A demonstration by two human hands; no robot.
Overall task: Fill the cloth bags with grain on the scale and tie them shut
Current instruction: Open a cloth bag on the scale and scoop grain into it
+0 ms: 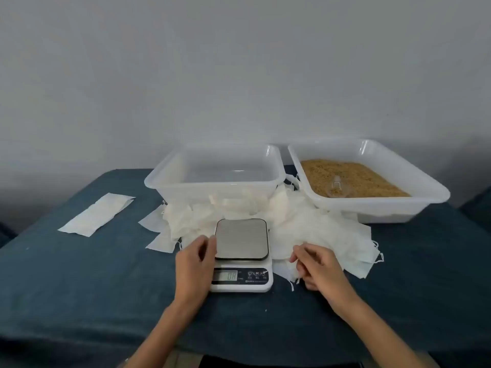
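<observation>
The left hand (195, 257) rests loose-fingered against the scale's (241, 254) left edge while the right hand (316, 268), just right of the scale, pinches a bag (288, 269) from the pile (305, 229), beyond which sit an empty tub (170, 176) and, right, a grain (353, 176) tub (425, 181).

The scene is seen through a single wide-angle view, worn at head height and aimed forward and down. The table (79, 288) is looked over from its near edge toward the wall (239, 62) at twelve o'clock. The scale (241, 254) is framed close, low of centre. No second view is given.
</observation>
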